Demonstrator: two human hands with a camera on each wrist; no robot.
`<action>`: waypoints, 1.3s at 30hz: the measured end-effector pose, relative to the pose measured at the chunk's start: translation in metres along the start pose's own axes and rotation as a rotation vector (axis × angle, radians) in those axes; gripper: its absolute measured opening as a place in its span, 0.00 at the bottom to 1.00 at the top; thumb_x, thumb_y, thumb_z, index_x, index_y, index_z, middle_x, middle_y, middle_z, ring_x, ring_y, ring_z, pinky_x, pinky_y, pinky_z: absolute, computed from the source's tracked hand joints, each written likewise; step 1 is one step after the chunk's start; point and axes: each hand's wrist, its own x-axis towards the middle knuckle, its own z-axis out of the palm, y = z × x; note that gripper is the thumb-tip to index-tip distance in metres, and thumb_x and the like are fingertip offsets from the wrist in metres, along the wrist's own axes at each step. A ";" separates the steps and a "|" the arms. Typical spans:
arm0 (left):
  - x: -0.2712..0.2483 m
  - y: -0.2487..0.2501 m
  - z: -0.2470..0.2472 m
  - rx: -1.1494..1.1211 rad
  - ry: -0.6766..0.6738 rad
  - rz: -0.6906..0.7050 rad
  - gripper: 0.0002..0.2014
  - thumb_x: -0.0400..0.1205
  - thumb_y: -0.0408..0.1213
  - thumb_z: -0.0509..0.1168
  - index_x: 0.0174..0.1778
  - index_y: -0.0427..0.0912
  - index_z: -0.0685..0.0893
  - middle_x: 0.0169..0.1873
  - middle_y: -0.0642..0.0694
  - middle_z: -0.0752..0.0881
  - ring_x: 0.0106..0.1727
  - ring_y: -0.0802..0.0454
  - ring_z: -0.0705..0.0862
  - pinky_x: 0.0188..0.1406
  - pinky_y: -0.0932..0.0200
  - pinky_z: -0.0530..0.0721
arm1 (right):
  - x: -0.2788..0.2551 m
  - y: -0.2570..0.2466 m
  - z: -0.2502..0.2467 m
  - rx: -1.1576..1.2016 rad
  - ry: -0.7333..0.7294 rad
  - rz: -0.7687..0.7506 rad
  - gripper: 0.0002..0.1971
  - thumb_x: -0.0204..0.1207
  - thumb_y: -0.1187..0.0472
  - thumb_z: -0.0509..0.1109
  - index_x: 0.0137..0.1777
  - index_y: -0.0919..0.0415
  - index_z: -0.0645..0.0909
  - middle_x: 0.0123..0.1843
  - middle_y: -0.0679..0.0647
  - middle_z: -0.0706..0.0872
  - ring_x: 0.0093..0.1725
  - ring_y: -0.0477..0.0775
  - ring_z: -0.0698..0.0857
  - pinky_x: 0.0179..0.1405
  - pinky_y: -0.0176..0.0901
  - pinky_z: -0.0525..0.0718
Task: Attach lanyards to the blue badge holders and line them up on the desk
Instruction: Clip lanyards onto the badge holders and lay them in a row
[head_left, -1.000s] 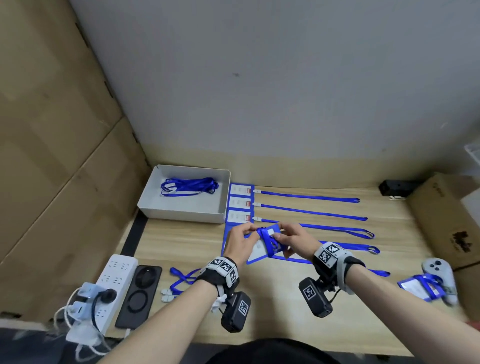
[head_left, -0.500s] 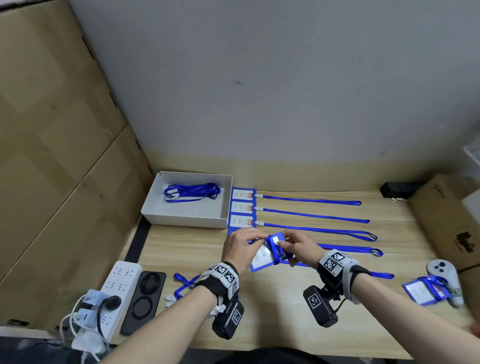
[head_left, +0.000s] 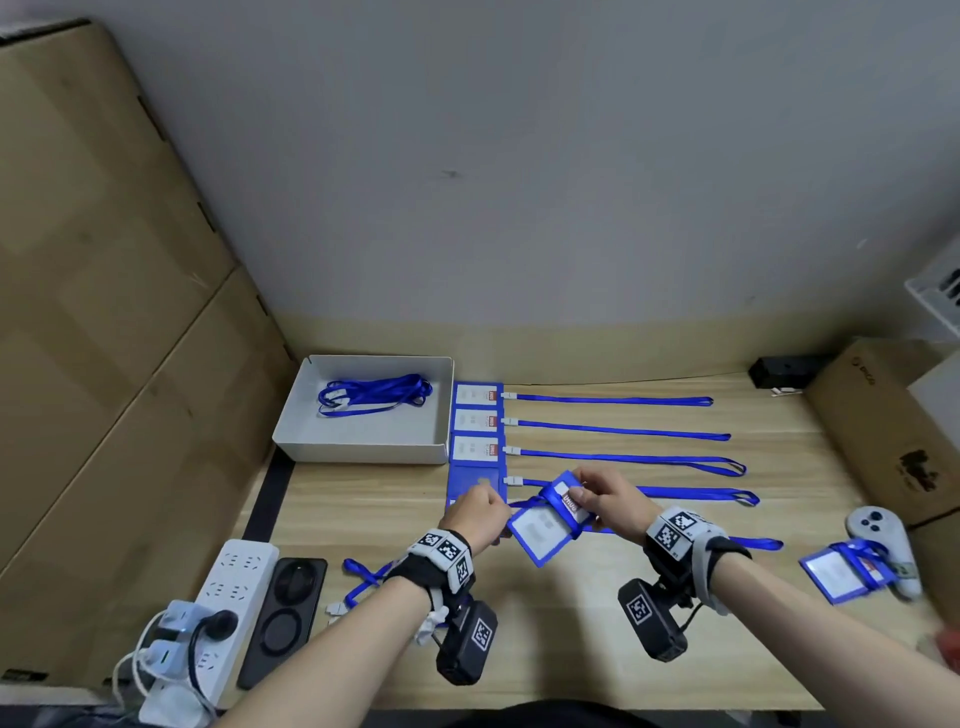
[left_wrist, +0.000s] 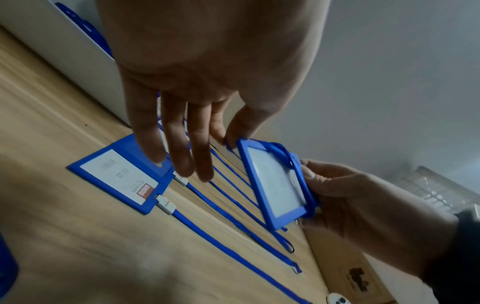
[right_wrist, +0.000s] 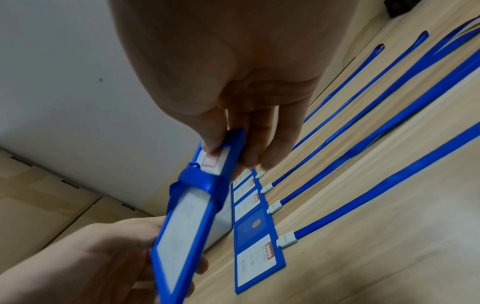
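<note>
A blue badge holder (head_left: 540, 525) with a blue lanyard (head_left: 543, 501) wound round its middle hangs tilted above the desk. My right hand (head_left: 608, 496) pinches its top end, thumb on the card face (right_wrist: 231, 154). At the holder's lower left corner, my left hand (head_left: 480, 512) pinches a strand of that lanyard between thumb and forefinger (left_wrist: 228, 137); its other fingers are straight. Several finished badge holders (head_left: 475, 395) lie in a column, their lanyards (head_left: 613, 400) stretched to the right. One of them (head_left: 475, 480) lies face down.
A white box (head_left: 291, 441) at the back left holds loose lanyards (head_left: 374, 392). Another wrapped badge holder (head_left: 841, 569) lies right, beside a grey controller (head_left: 883, 540) and a cardboard box (head_left: 893, 431). A power strip (head_left: 228, 582), black device (head_left: 291, 613) and loose lanyard (head_left: 363, 577) lie left.
My left hand has come off the holder and shifted left, drawing a lanyard strand out from it. The right hand keeps its pinch on the holder's top end.
</note>
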 end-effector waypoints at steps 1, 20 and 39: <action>-0.001 -0.001 0.003 0.018 -0.023 0.017 0.03 0.75 0.40 0.60 0.41 0.51 0.79 0.40 0.51 0.90 0.41 0.51 0.89 0.40 0.55 0.83 | 0.000 0.002 0.001 -0.028 0.005 0.004 0.09 0.86 0.64 0.60 0.46 0.54 0.80 0.37 0.50 0.84 0.36 0.50 0.81 0.35 0.42 0.80; -0.003 0.018 0.016 -0.103 -0.065 0.319 0.13 0.74 0.50 0.73 0.53 0.54 0.87 0.47 0.57 0.89 0.47 0.61 0.85 0.48 0.60 0.86 | 0.002 0.008 -0.013 -0.018 0.043 0.083 0.09 0.87 0.61 0.59 0.52 0.52 0.80 0.40 0.51 0.85 0.37 0.49 0.82 0.31 0.36 0.81; 0.003 -0.001 0.011 -0.046 0.242 0.225 0.13 0.84 0.46 0.63 0.34 0.47 0.79 0.32 0.53 0.86 0.35 0.54 0.88 0.29 0.57 0.81 | 0.014 0.004 -0.004 -0.021 0.064 0.046 0.06 0.87 0.60 0.60 0.56 0.53 0.79 0.42 0.52 0.86 0.39 0.48 0.82 0.36 0.39 0.80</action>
